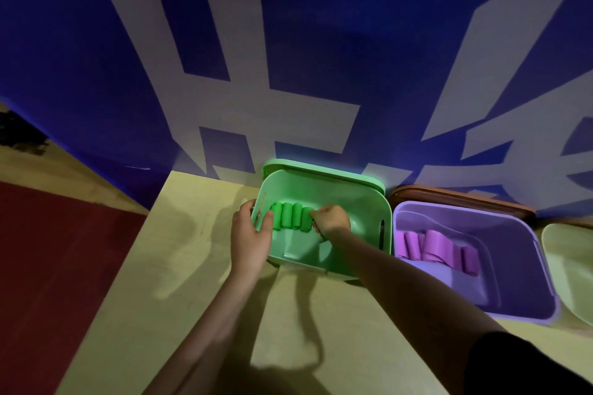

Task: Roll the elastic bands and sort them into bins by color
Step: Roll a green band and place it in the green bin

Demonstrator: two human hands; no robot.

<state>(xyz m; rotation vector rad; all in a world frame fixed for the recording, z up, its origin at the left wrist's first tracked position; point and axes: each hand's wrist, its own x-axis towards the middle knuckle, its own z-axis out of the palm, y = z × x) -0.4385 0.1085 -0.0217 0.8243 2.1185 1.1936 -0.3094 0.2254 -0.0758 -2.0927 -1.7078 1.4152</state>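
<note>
Seen from a head-worn camera: both hands inside a green bin (369, 202) set at the worktop's (199, 266) far edge, against a blue wall with pale lettering (288, 58). Lined up side by side along the bin's left end, a row of green rolled bands (290, 216), lying touching one another. Left hand (252, 236) at the bin's left wall, fingers (267, 221) mostly straight and pressed against the first roll, apparently as a stop to hold the row together. Right hand (332, 221) at the row's other end, fingers curled over the last roll, seemingly seating it in place; whether gripping or only pushing, hard to tell. Judged from the neat packing: rolls squeezed between the two hands to keep them from springing open.

Just to the right, touching or nearly so, a purple bin (513, 282) holding pink-purple rolled bands (439, 248), one looser and partly unwound among them. Behind the purple bin, a brown lid or tray (465, 199) propped at the wall. At the worktop's right edge, part of a pale green bin (568, 266), contents out of view. Left of the worktop, red floor (48, 266). Right forearm crossing the green bin's near right corner and hiding part of its floor; nothing else blocking either hand.
</note>
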